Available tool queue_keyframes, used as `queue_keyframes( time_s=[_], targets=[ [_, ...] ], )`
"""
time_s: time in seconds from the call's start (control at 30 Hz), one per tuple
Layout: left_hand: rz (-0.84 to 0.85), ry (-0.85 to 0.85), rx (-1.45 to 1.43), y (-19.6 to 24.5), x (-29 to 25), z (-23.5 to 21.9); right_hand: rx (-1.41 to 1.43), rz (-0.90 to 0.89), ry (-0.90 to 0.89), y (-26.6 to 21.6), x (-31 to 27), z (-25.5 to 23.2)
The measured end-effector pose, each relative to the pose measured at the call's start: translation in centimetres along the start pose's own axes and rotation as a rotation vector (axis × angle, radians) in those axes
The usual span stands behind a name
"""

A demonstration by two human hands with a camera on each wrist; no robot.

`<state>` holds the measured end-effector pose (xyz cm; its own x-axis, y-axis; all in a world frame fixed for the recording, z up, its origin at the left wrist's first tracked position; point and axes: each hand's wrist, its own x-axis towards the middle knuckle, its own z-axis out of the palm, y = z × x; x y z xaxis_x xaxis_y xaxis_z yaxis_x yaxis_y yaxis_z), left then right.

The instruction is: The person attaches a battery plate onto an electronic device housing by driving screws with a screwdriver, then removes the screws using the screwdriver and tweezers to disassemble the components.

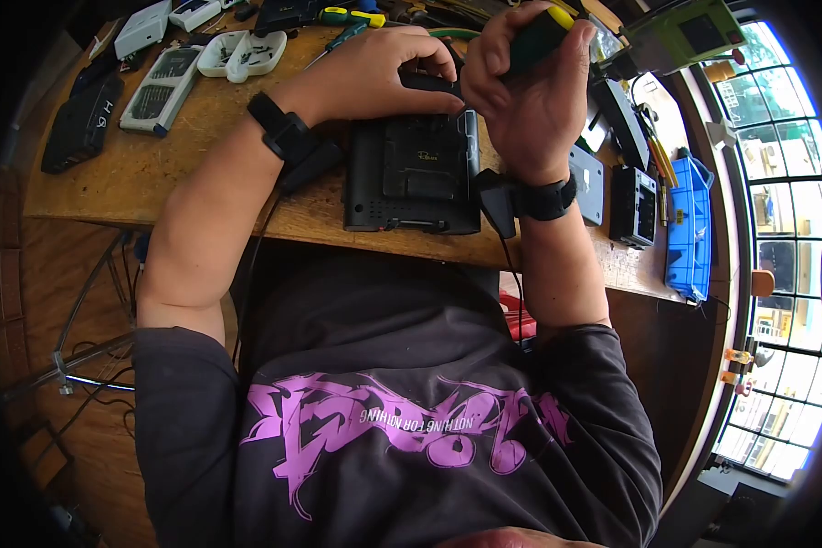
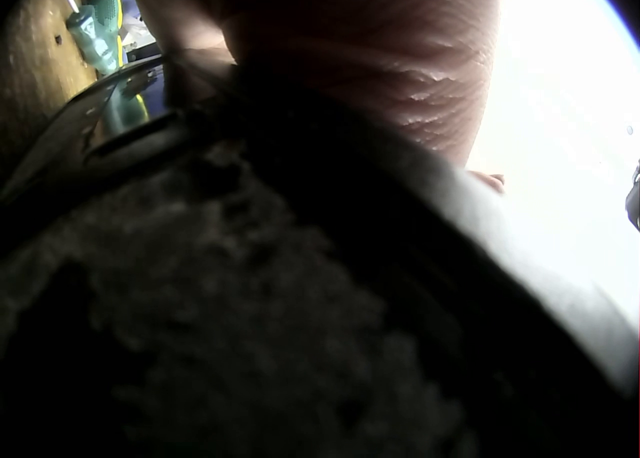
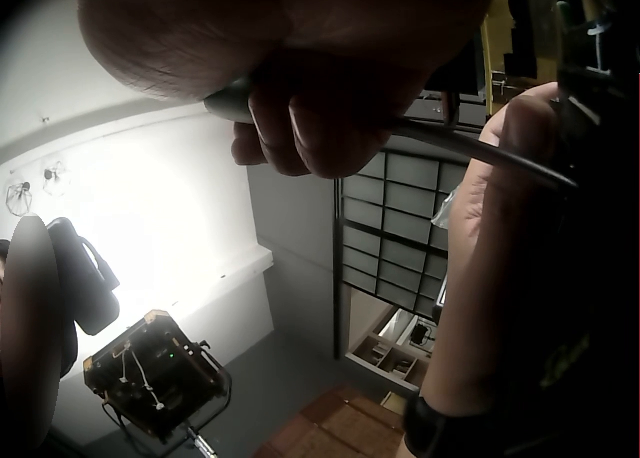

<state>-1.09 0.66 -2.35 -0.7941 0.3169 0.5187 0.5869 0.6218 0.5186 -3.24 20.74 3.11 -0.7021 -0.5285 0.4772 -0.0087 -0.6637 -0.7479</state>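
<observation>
Nearest us, a dark T-shirt [image 1: 374, 310] with a purple print [image 1: 294, 457] fills the lower part of the head view; beyond it spreads the wooden bench [image 1: 183, 183]. By its near edge, between the person's forearms, we find the black device [image 1: 416, 178], a raised plate and small yellow lettering on its upward face. We see the left hand [image 1: 384, 78] at the far end of the black device, its grip bent around that end, fingers and thumb curved; the exact contact is hidden from us. The right hand [image 1: 534, 110] is raised just beside it, its grip clamped on the handle of a green and yellow screwdriver [image 1: 537, 41]. In the right wrist view we follow the metal shaft [image 3: 485, 153] past the left hand toward a dark area, where we cannot tell whether the tip touches anything. Our left wrist view is mostly dark, with the palm above a blurred black surface.

Toward the left of the bench we notice a black box [image 1: 80, 119], a case of bits [image 1: 146, 121] and a white container [image 1: 243, 60] with small dark pieces in both halves. Two more screwdrivers [image 1: 352, 17] lie near the left hand. To the right we have a grey flat device [image 1: 589, 187], a black unit [image 1: 630, 208] and a blue tray [image 1: 690, 233], then a barred window [image 1: 795, 256].
</observation>
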Motion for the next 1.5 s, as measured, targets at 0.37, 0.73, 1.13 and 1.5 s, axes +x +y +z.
queue_keyframes(
  time_s=[0.37,0.73,1.13,1.5],
  targets=[
    [0.045,0.037,0.035,-0.4,-0.2,0.2,0.034,0.006,-0.066,1.0,-0.4,-0.4],
    [0.032,0.026,0.037,-0.2,-0.1,0.1,0.106,0.059,-0.139,0.3,-0.2,-0.4],
    [0.027,0.016,0.021,0.1,0.0,0.0,0.001,0.031,-0.055,-0.3,0.1,0.1],
    [0.072,0.066,0.047,-0.5,-0.1,0.3,0.087,0.061,-0.063,1.0,-0.1,-1.0]
  ],
)
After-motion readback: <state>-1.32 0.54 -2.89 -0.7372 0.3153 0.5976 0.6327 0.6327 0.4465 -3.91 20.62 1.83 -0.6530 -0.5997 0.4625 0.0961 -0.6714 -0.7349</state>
